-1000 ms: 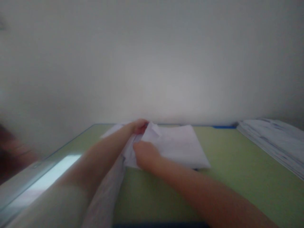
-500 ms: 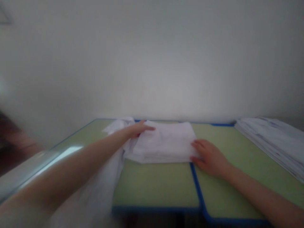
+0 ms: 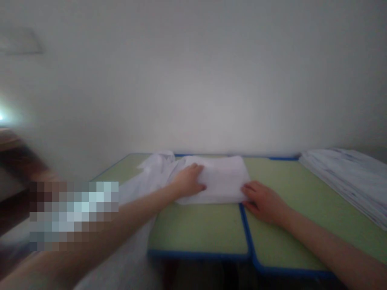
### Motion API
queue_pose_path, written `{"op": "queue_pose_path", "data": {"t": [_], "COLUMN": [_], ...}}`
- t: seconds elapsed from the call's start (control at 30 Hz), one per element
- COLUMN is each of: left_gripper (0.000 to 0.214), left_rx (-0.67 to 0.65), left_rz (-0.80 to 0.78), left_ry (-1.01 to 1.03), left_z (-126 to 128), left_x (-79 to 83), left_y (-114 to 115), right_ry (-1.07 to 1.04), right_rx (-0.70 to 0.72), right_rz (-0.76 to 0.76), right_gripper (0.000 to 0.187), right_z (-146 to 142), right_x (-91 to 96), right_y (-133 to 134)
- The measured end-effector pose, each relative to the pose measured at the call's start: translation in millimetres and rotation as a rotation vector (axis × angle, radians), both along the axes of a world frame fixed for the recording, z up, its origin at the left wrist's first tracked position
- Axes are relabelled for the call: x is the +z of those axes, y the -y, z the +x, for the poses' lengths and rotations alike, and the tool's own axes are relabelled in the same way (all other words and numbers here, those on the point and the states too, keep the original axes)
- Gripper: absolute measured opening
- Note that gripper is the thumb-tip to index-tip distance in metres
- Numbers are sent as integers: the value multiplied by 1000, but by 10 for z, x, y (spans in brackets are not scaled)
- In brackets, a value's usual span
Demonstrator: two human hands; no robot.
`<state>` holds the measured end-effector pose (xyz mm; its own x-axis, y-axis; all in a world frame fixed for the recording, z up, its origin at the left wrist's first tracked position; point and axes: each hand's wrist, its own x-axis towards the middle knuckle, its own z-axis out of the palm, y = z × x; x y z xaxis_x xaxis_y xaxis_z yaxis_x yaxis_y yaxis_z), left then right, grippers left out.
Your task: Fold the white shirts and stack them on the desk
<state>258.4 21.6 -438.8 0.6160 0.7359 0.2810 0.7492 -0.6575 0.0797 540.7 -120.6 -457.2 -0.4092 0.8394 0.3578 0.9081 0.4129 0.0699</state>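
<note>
Left hand (image 3: 190, 181) rests on folded white cloth (image 3: 225, 175) — right hand (image 3: 264, 202) touches its near right corner. Loose white fabric (image 3: 157, 167) bunches at left, trailing toward the near side — white stack (image 3: 347, 173) on green surface (image 3: 202, 229), far right.

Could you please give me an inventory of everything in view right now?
Folded cloth: 1, white, centre
Loose cloth: 1, white, left of centre, trailing toward the camera; may join the folded one
Stack: 1, mostly white, right; layers too blurred to count
Tabletops: at least 2, green with blue edging, below the cloths
Wall: 1, greyish, behind
Panel: 1, pale grey, upper left, blurred
Light: 1, bluish-white, left edge
Left hand: 1, bare, on the folded cloth
Right hand: 1, bare, at that cloth's right edge
</note>
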Motion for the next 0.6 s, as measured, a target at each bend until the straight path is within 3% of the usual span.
{"op": "queue_pose_path", "data": {"t": [0.1, 0.2, 0.33, 0.43, 0.5, 0.6], "left_gripper": [76, 76, 53, 43, 42, 37], "left_rx": [7, -2, 90, 142, -27, -431], "left_rz": [59, 82, 33, 14, 28, -40], "left_ry": [-82, -87, 1, -16, -32, -48], "left_z": [194, 250, 54, -114, -139, -29], "left_x": [-46, -57, -4, 79, 127, 127], "left_y": [7, -136, -413, -479, -411, -229], "right_ry": [22, 59, 85, 71, 59, 66], "right_rx": [17, 33, 29, 24, 34, 71], "right_rz": [-12, -16, -32, -35, -29, -7], "right_gripper": [32, 33, 30, 28, 30, 36], "right_z": [-25, -26, -12, -8, 5, 59], "right_x": [24, 29, 45, 57, 41, -25], "right_y": [-4, -4, 23, 37, 27, -14]}}
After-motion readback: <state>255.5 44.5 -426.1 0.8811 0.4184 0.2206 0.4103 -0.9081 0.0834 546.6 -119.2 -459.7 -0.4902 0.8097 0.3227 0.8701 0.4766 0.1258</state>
